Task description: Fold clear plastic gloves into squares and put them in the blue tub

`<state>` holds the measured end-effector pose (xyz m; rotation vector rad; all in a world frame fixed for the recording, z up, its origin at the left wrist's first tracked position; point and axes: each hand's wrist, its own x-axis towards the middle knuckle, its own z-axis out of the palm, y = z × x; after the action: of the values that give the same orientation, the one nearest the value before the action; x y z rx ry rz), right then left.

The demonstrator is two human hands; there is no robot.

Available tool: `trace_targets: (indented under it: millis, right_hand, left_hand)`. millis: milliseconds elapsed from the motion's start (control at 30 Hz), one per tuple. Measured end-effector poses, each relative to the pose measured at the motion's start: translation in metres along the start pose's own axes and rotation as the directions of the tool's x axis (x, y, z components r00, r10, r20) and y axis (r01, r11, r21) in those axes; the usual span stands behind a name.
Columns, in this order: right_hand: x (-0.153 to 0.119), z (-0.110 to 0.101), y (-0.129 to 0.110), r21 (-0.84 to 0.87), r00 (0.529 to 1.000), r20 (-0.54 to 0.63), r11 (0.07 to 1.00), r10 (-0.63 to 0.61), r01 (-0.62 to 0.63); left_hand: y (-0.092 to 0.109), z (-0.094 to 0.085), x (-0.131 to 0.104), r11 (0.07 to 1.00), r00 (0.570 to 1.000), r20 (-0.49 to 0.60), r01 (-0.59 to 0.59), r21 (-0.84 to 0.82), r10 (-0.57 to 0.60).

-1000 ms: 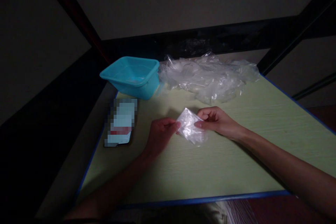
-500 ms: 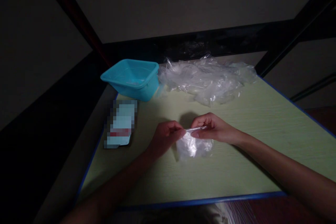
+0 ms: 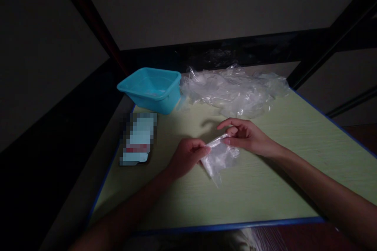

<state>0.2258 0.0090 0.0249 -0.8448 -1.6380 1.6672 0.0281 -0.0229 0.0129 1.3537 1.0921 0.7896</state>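
Note:
A small clear plastic bag (image 3: 219, 157) hangs between my two hands over the near middle of the table, its top edge slanting up to the right. My left hand (image 3: 188, 156) pinches the bag's upper left corner between thumb and curled fingers. At the upper right end of that edge, my right hand (image 3: 245, 136) grips the plastic between thumb and bent fingers, with its index finger stretched out to the left above the bag. The lower part of the bag hangs loose and creased.
A turquoise plastic tub (image 3: 165, 104) stands at the table's back left corner. Beside it spreads a heap of crumpled clear plastic bags (image 3: 232, 90). A blurred-out flat object (image 3: 140, 137), like a phone, lies at the left. The pale table (image 3: 182, 208) has a blue edge.
My right hand has moved slightly up and right, and its index finger has lifted off and stretched out. The bag's top edge now tilts, with more of it showing between my hands.

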Motion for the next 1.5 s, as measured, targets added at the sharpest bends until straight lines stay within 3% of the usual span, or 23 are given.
trace_targets:
  millis: [133,267,467,733,1067,1500]
  right_hand:
    - [0.002,0.004,0.002,0.158,0.979,-0.205,0.987,-0.002,0.035]
    - [0.004,0.02,0.01,0.352,0.966,-0.24,0.936,0.098,-0.007]
    - [0.004,0.04,0.018,0.335,0.931,-0.346,0.942,0.118,0.006]
    - [0.005,0.037,0.013,0.318,0.866,-0.471,0.948,0.169,-0.012]
    - [0.006,0.035,0.008,0.381,0.84,-0.494,0.924,0.226,-0.024]
    - [0.005,0.029,0.005,0.336,0.831,-0.547,0.936,0.104,0.104]
  left_hand:
    - [0.002,-0.002,-0.001,0.998,0.994,-0.106,-0.025,-0.054,0.019]
    - [0.003,-0.004,0.0,0.996,0.972,-0.228,-0.066,-0.055,0.052]
    - [0.001,-0.003,0.003,0.994,0.939,-0.333,-0.101,-0.044,0.081]
    - [0.002,0.001,0.0,0.992,0.923,-0.372,-0.123,-0.04,0.099]
    - [0.001,-0.001,0.0,0.987,0.903,-0.409,-0.161,-0.027,0.136]
    - [0.003,0.001,-0.001,0.987,0.935,-0.336,-0.146,-0.066,0.115]
